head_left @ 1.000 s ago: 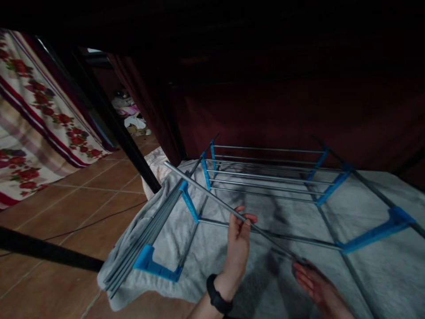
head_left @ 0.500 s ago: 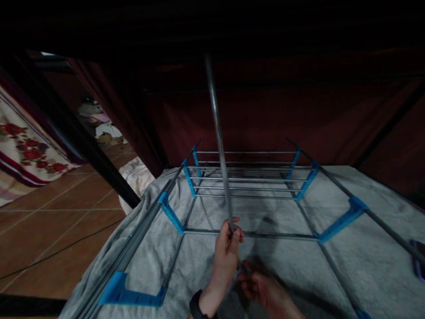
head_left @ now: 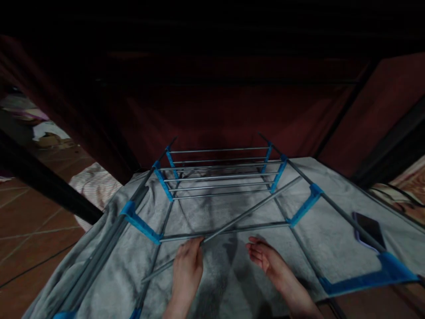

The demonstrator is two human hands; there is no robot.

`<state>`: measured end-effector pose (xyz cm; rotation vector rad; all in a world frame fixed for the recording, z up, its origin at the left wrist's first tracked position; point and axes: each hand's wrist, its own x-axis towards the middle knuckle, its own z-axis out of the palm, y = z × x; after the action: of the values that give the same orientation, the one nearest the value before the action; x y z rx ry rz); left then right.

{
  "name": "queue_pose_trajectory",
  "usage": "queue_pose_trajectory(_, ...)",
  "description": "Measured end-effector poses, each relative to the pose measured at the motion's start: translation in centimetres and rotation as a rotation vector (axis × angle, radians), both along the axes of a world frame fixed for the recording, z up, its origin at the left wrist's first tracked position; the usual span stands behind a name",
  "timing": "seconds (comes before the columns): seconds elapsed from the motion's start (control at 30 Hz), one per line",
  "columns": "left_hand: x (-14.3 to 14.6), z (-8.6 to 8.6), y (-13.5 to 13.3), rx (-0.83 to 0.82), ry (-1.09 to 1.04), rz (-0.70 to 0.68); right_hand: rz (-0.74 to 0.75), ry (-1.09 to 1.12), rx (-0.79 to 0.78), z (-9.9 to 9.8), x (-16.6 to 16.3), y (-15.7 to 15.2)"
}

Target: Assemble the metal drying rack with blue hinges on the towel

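My left hand (head_left: 189, 266) is closed around a thin grey metal rod (head_left: 252, 208). The rod slants from lower left to upper right across a partly assembled rack of grey tubes with blue plastic brackets (head_left: 142, 228). Just beyond the left hand, a crossbar (head_left: 259, 228) joins the two sides of the rack. My right hand (head_left: 265, 260) hovers inside the frame, palm turned inward, fingers extended and holding nothing. At the far end of the rack, several thin bars (head_left: 222, 178) run between blue end pieces.
A grey blanket (head_left: 335, 252) lies under the rack. On its right side rests a phone (head_left: 370, 230), partly behind a side tube. Several loose tubes (head_left: 96, 261) lie along the left side. Dark posts and a dark red panel (head_left: 199, 115) stand behind; tiled floor (head_left: 36, 235) shows at left.
The rod has swung from nearly upright to a low diagonal across the rack, still in my left hand. My right hand has moved up and opened. The view has turned right, showing the phone.
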<state>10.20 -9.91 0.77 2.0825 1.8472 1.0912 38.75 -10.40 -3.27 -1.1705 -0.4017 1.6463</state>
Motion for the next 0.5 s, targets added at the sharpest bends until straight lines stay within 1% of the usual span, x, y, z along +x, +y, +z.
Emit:
queue_pose_trajectory(0.07,-0.5,-0.7,-0.6,0.003,0.145,-0.010,-0.017,0.002,0.021,0.4,0.5,0.2)
queue_pose_trajectory(0.13,-1.1,-1.5,-1.1,0.020,0.235,-0.020,-0.028,-0.001,0.042,0.6,0.8,0.3)
queue_pose_trajectory(0.3,-2.8,-3.2,-1.5,0.074,0.318,-0.105,-0.098,0.008,0.104,1.3,1.6,0.4)
queue_pose_trajectory(0.4,-3.5,-3.8,-1.6,0.061,0.372,-0.133,-0.181,0.032,0.136,1.9,2.1,0.5)
queue_pose_trajectory(0.5,-3.9,-4.4,-1.8,0.041,0.410,-0.179,-0.215,0.038,0.144,2.2,2.9,0.7)
